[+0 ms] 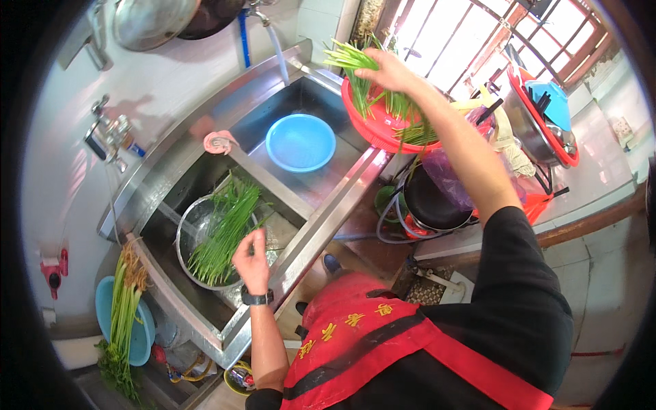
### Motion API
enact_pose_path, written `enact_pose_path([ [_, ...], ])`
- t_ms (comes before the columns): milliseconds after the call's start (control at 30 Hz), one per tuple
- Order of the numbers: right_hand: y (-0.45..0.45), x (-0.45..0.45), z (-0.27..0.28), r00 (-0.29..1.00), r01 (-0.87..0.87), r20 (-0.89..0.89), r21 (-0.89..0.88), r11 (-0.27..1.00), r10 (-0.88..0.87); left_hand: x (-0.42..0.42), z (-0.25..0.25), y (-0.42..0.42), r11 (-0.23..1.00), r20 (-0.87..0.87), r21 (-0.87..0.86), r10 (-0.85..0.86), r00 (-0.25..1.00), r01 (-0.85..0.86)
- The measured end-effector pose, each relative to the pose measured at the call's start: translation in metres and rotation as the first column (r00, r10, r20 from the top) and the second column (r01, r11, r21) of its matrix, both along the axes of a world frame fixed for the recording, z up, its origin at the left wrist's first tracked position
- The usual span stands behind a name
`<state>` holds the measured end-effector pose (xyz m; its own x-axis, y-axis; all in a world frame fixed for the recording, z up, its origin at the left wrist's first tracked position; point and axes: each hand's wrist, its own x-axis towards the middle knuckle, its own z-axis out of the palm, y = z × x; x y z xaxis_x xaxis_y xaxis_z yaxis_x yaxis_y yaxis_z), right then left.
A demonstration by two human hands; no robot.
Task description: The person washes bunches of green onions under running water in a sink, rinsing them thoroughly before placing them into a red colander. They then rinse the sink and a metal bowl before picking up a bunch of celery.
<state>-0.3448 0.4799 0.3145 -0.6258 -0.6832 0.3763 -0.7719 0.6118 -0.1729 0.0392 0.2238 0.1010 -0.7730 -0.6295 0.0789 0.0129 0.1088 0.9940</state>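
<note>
My right hand (388,70) grips a bunch of green chives (350,55) above a red plastic basket (369,128) at the sink's far right corner. More chives (410,134) lie in that basket. My left hand (253,262), with a black watch on the wrist, hovers half curled by the rim of a round metal bowl (180,246); nothing shows in its fingers. In this bowl, inside the near sink basin, a heap of long chives (225,230) rests with water beneath. A blue plastic basin (301,142) sits in the other sink basin.
A pink cloth (220,142) lies on the sink's divider (271,179). Celery stalks (123,307) lean across a light blue basin (141,333) at left. A wall tap (110,128) is above the sink. On the right are a black pan (435,200) and a stacked metal basin (525,128).
</note>
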Motion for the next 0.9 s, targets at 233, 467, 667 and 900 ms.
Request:
enact_pose_path([
  [233, 0.066, -0.073, -0.003, 0.972, 0.051, -0.224, 0.477, 0.877, 0.066, -0.199, 0.018, 0.106, 0.734, -0.12, 0.54, -0.417, 0.901, 0.412],
  [467, 0.184, -0.142, -0.131, 0.93, 0.338, -0.357, 0.753, 0.564, -0.081, -0.319, 0.002, 0.217, 0.479, -0.066, 0.848, -0.327, 0.943, 0.226],
  [667, 0.225, -0.145, -0.191, 0.928, 0.289, -0.159, 0.878, 0.382, -0.336, -0.329, -0.011, 0.23, 0.568, -0.069, 0.793, -0.273, 0.96, 0.219],
  [900, 0.236, -0.153, -0.161, 0.997, 0.05, -0.015, 0.856, 0.514, -0.071, -0.329, -0.007, 0.228, 0.546, -0.095, 0.811, -0.236, 0.967, 0.212],
])
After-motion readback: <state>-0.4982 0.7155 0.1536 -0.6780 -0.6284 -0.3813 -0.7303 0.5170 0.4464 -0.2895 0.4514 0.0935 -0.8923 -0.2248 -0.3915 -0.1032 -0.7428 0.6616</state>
